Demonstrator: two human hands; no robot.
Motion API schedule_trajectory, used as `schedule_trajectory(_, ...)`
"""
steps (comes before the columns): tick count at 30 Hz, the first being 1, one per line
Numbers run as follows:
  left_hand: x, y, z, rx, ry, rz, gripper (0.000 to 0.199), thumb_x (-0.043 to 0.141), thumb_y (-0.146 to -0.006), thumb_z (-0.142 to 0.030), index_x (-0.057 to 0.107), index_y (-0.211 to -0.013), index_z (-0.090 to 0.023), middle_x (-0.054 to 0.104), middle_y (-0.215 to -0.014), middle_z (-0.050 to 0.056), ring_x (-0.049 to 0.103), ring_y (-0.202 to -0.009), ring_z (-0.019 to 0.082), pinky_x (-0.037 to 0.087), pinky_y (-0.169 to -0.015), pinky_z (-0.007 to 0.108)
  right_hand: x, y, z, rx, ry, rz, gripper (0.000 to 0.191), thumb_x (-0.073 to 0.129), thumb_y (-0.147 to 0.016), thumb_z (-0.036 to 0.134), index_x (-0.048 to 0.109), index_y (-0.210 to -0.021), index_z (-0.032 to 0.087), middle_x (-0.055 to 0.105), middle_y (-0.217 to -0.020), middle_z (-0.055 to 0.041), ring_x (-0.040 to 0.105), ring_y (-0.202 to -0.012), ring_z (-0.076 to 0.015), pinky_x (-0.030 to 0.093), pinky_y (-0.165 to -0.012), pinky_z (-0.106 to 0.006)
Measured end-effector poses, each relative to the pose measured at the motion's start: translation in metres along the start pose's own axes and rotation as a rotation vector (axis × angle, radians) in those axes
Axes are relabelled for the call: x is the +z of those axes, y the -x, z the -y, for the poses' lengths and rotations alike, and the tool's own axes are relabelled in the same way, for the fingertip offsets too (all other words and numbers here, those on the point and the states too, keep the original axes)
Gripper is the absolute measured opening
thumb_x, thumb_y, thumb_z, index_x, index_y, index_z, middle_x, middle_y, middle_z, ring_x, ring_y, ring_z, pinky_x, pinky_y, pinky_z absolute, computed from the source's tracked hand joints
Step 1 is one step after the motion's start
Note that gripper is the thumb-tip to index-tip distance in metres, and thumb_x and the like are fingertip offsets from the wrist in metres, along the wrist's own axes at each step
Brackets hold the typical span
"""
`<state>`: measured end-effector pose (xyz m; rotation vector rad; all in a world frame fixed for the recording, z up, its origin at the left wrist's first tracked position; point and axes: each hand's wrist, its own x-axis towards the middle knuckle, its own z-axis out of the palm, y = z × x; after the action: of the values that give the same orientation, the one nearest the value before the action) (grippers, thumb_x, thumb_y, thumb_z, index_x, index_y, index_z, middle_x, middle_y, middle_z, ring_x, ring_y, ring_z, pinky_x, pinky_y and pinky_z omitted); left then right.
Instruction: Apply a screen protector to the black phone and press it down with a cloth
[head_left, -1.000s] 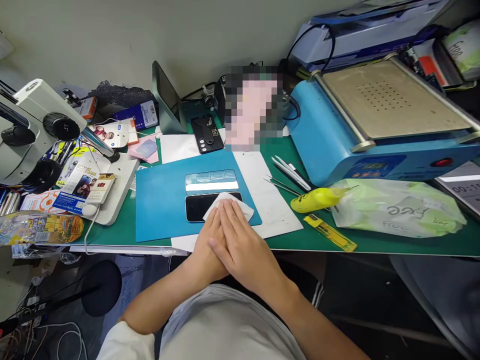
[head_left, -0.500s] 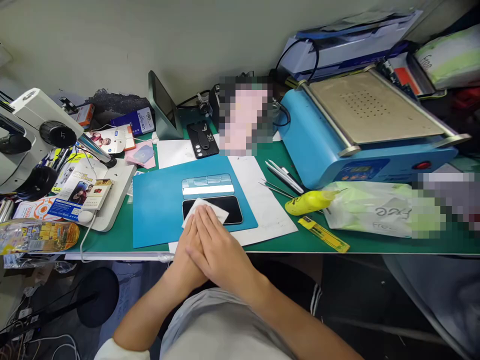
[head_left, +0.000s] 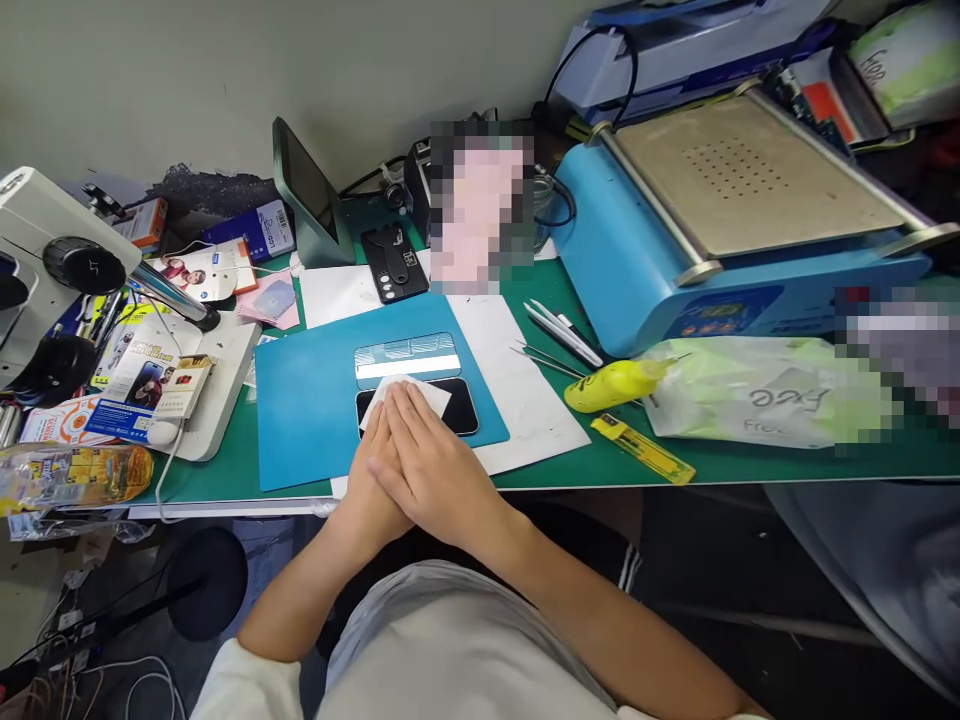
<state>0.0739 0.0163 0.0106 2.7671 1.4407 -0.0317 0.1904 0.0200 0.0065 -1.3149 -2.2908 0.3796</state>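
Note:
A phone with a black front (head_left: 461,405) lies face up on the blue mat (head_left: 300,400). Over its left part is a folded white wipe (head_left: 427,393). My left hand (head_left: 369,485) rests on the wipe, its fingers mostly covered by the other hand. Flat and with fingers stretched out, my right hand (head_left: 435,470) lies across the left one, its fingertips on the wipe. Just beyond the phone lies a clear rectangular sheet (head_left: 407,358) with a white strip, which looks like a screen protector.
Tweezers and pen-like tools (head_left: 562,335), a yellow bottle (head_left: 611,385) and a yellow packet (head_left: 643,450) lie to the right. Behind them stands a blue heated-plate machine (head_left: 622,250). A white microscope stand (head_left: 225,400) is at the left, and a black phone case (head_left: 394,262) lies behind the mat.
The view has shifted slightly, so the bench appears higher and further left. Both hands stay stacked on the wipe over the phone, with little visible movement.

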Motion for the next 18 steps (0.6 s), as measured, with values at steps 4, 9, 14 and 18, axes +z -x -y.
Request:
schedule_trajectory(4,0.022,-0.003,-0.020,-0.071,0.038,0.011,0.071,0.040,-0.100,-0.022,0.013,-0.164,-0.007,0.024,-0.169,0.022,0.023,-0.158,0.033,0.030,-0.128,0.056,-0.004,0.018,-0.008,-0.020,0.031,-0.026,0.072,0.038,-0.104,0.046,0.039,-0.153,-0.008,0.034,-0.162,-0.0280,0.027,-0.155,-0.0385,0.038,-0.124,-0.055)
schedule_trajectory(9,0.026,-0.033,-0.030,0.042,0.057,-0.019,0.070,0.043,-0.103,-0.034,0.021,-0.163,-0.005,0.020,-0.170,0.021,0.017,-0.159,0.034,0.022,-0.132,0.051,-0.009,0.026,-0.035,0.066,0.040,-0.078,0.071,0.034,-0.106,0.045,0.035,-0.155,-0.006,0.034,-0.163,-0.0266,0.025,-0.156,-0.0360,0.035,-0.125,-0.055)
schedule_trajectory(14,0.018,-0.034,-0.034,0.068,0.037,-0.031,0.072,0.045,-0.103,-0.039,0.023,-0.161,-0.002,0.022,-0.170,0.022,0.017,-0.160,0.034,0.021,-0.132,0.049,-0.007,0.033,-0.036,0.068,0.040,-0.084,0.074,0.037,-0.105,0.042,0.014,-0.164,0.004,0.031,-0.166,-0.0223,0.022,-0.157,-0.0346,0.036,-0.124,-0.056)
schedule_trajectory(18,0.025,-0.025,-0.036,0.031,0.046,-0.059,0.071,0.044,-0.103,-0.036,0.022,-0.161,-0.002,0.023,-0.170,0.021,0.019,-0.160,0.032,0.023,-0.131,0.051,-0.004,0.038,-0.031,0.034,0.049,-0.094,0.078,0.040,-0.105,0.041,0.006,-0.165,0.005,0.028,-0.167,-0.0226,0.022,-0.157,-0.0358,0.037,-0.123,-0.058)
